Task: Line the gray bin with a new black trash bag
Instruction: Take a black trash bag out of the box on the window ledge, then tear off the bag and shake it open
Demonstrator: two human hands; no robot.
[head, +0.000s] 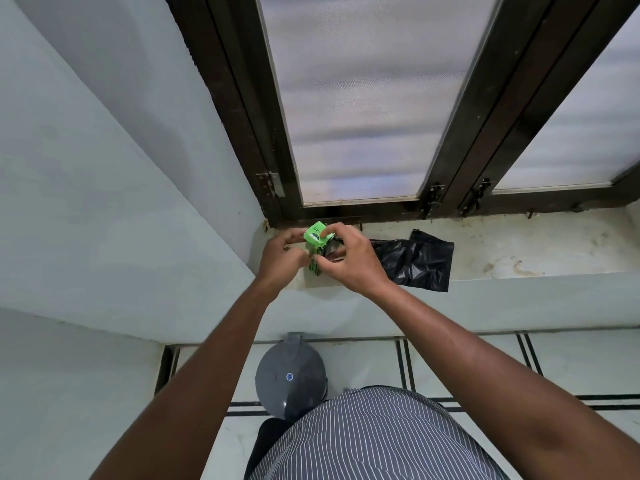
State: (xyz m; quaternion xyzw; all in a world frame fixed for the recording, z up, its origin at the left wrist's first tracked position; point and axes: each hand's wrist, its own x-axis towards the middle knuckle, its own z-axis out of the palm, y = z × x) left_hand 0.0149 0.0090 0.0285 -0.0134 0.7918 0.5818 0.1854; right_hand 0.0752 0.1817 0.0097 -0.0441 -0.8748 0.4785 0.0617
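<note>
Fingers (323, 233) of the right hand (353, 263) curl over the top of a small green packet of bags (316, 237), the thumb pinching its lower end; the fingers of the left hand (280, 258) curl round the packet's left side, so both hands grip it together. A dark roll appears to show at the packet's open right end, though the right hand hides most of it. The packet is held just above the left end of the window sill (519, 251), a pale, stained ledge. Just to the right of the right hand, one folded black trash bag (420, 261) lies flat on the sill, its lower edge overhanging the sill's front. Behind the sill stands a dark-framed window (360, 98) with frosted panes. Below, on the tiled floor (467, 368) against the wall, the gray bin (289, 375) stands with its domed lid closed, partly covered by the person's striped shirt (381, 441).
</note>
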